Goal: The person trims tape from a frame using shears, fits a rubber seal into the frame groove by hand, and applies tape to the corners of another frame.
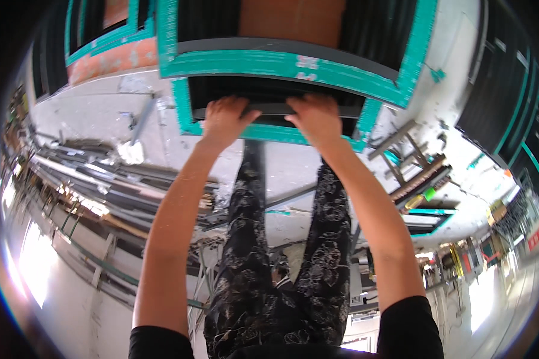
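Both my arms reach forward to a small dark window frame (272,133) edged with green film. My left hand (224,121) grips its near rail left of the middle, fingers curled over the dark inner edge and thumb pointing inward. On the same rail, my right hand (318,119) holds on a short way to the right, its thumb turned toward the left one. The fingertips of both hands are partly lost against the dark opening. Just beyond, a larger green-edged frame (287,64) overlaps the far side of the small one.
Long bars and profiles (102,185) lie in a heap on the left. Another green-edged frame (111,45) stands at the far left, and dark green-striped panels (503,90) are at the right. A wooden stand (408,157) and a green-handled tool (428,194) sit on the right.
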{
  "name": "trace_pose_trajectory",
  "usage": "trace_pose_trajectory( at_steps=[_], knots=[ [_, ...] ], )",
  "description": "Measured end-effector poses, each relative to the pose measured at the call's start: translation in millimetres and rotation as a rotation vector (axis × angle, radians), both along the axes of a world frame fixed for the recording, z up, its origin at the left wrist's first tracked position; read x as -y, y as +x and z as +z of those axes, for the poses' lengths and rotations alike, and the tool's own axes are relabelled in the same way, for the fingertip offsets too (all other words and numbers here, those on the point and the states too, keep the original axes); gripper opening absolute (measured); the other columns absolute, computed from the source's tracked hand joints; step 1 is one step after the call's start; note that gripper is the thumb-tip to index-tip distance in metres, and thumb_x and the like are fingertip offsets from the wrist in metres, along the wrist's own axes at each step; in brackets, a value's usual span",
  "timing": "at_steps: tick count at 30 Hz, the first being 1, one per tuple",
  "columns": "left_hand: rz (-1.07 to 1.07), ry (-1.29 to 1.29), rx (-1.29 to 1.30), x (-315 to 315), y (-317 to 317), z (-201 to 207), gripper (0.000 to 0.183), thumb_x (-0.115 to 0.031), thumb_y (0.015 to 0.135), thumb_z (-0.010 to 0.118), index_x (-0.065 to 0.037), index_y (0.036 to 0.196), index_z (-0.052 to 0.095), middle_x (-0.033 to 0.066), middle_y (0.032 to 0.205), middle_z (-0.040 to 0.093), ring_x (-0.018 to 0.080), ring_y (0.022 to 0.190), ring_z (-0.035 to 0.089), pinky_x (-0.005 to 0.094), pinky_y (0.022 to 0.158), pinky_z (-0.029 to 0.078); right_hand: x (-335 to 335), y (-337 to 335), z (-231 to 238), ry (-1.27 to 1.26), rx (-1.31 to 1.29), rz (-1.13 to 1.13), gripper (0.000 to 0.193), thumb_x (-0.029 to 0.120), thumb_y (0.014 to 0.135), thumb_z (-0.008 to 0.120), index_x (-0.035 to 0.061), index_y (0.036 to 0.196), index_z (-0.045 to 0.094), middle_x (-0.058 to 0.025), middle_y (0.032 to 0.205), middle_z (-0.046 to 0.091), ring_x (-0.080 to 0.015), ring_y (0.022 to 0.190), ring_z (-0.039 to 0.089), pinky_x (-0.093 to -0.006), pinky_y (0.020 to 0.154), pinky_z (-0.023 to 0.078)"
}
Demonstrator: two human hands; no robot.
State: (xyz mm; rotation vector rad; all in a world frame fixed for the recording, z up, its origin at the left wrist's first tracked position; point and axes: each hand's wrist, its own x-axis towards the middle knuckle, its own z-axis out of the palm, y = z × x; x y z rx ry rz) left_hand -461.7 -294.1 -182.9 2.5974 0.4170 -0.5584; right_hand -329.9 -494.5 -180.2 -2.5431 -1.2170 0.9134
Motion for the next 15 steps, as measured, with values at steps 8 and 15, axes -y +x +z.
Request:
trace_pose_trajectory(
  at_steps=[8,15],
  knots=[
    [-0.059,-0.076,0.063,4,-8,-5,0.037,-0.042,0.090,0.063,-0.006,0.101,0.066,0.0100,0.091,0.064,0.0317,0.092,0.060,0.0472,0.084,0.043,24,-20,-24,0.105,-0.087,-0.115,0.036,0.046,0.079,0.071,0.0206,0.105,0.071,-0.0046,0.086,0.065,-0.0253,0.093,0.063,-0.0444,0.084,0.045],
    [-0.104,-0.114,0.052,1,-9,-8,0.035,-0.040,0.090,0.063,-0.007,0.101,0.065,0.0090,0.090,0.062,0.0311,0.093,0.059,0.0475,0.081,0.042,16,-18,-22,-0.105,-0.272,-0.109,0.035,0.050,0.085,0.065,0.0220,0.104,0.072,-0.0069,0.093,0.066,-0.0274,0.096,0.063,-0.0462,0.088,0.045]
  ],
)
